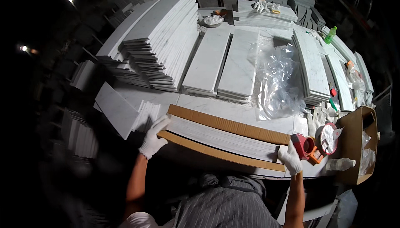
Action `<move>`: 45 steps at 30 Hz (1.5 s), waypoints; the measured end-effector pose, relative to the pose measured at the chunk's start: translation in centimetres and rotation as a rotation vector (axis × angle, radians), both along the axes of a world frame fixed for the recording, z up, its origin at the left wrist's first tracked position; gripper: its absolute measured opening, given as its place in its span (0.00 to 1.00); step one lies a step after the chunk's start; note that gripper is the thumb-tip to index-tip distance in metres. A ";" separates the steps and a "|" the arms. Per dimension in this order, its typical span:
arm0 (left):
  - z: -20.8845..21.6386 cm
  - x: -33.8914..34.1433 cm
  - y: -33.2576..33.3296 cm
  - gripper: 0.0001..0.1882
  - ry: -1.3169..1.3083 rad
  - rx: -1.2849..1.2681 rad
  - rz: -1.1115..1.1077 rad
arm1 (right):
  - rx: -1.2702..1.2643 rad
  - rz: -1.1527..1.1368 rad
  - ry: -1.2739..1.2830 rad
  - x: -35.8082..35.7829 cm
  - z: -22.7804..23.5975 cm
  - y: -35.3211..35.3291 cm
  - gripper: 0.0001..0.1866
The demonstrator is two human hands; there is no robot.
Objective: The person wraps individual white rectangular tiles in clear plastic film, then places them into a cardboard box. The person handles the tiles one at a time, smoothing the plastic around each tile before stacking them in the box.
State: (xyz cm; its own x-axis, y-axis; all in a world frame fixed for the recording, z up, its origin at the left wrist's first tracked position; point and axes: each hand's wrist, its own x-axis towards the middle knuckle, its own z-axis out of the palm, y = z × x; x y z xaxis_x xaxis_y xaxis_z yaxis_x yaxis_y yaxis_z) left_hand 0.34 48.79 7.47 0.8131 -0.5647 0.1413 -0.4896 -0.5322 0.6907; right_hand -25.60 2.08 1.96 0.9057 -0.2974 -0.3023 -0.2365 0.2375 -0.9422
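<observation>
In front of me lies a long bundle of white stone tiles (225,139), their narrow edges facing up. A brown cardboard strip (229,124) runs along its far side, and another cardboard strip (221,152) along its near side. My left hand (153,139), in a white knit glove, grips the bundle's left end, fingers over the corner. At the right end my gloved right hand (290,159) is closed around the corner, beside a small pale piece (281,153); its fingertips are partly hidden. Just right of that hand sits a red tape dispenser (303,144).
Tall stacks of white slabs (160,40) stand at the far left. Lower slab piles (239,63) and crumpled clear plastic (279,82) lie beyond the bundle. To the right are an orange tool (316,156), a clear bottle (341,164) and an open cardboard box (348,130). A loose slab (116,109) leans at left.
</observation>
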 end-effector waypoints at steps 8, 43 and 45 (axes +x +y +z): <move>-0.8 3.3 0.1 0.25 -0.112 0.048 -0.125 | -0.045 -0.137 -0.138 0.5 -4.9 0.1 0.20; -1.2 -2.5 -15.8 0.13 -0.527 0.315 -0.277 | -1.260 0.269 -0.303 8.7 2.9 10.4 0.33; -1.8 -2.2 -14.4 0.13 -0.562 0.345 -0.221 | -1.206 0.569 0.012 5.4 6.3 5.3 0.38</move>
